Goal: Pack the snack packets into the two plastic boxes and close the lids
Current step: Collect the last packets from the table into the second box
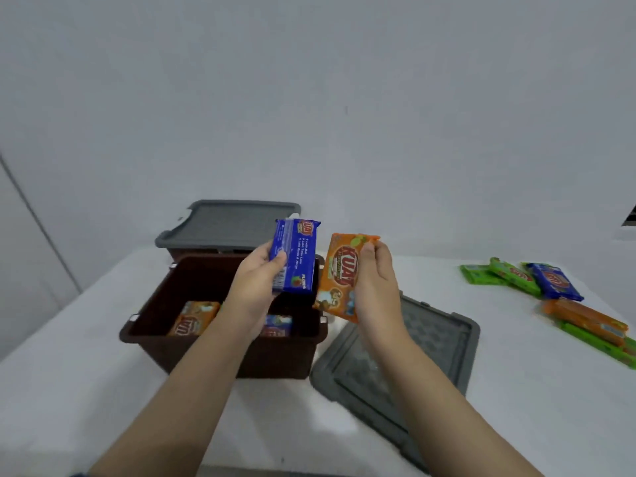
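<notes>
Glossy blue packet [295,256] gripped in left hand [256,284], orange packet [340,277] pinched in right hand [377,287].

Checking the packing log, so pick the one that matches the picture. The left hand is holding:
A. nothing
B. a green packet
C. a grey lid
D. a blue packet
D: the left hand grips a blue packet upright above the open brown box, while the right hand holds an orange packet; the green packets lie on the table at the right.
</notes>
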Demonstrator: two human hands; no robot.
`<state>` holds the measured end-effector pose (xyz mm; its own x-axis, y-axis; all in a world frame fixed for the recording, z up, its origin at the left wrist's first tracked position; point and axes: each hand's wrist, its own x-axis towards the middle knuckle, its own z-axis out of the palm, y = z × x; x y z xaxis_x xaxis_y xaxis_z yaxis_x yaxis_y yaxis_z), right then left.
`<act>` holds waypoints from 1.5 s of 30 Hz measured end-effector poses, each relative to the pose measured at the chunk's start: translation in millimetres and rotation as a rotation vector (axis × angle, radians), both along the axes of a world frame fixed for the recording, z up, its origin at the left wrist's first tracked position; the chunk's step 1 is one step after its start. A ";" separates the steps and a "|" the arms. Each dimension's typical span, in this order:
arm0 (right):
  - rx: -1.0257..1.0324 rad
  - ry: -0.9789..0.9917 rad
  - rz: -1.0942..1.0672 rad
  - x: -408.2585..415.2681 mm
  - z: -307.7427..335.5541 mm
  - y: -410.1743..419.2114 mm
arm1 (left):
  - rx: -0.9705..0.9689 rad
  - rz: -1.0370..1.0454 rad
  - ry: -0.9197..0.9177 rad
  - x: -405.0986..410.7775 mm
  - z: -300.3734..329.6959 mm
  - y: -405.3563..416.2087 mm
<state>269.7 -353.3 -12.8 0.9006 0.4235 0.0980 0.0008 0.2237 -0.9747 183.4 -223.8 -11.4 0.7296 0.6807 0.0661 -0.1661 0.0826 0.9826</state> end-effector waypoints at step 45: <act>-0.407 0.253 0.479 -56.9 -73.8 78.2 | 1.156 0.104 0.845 -84.4 -75.2 67.7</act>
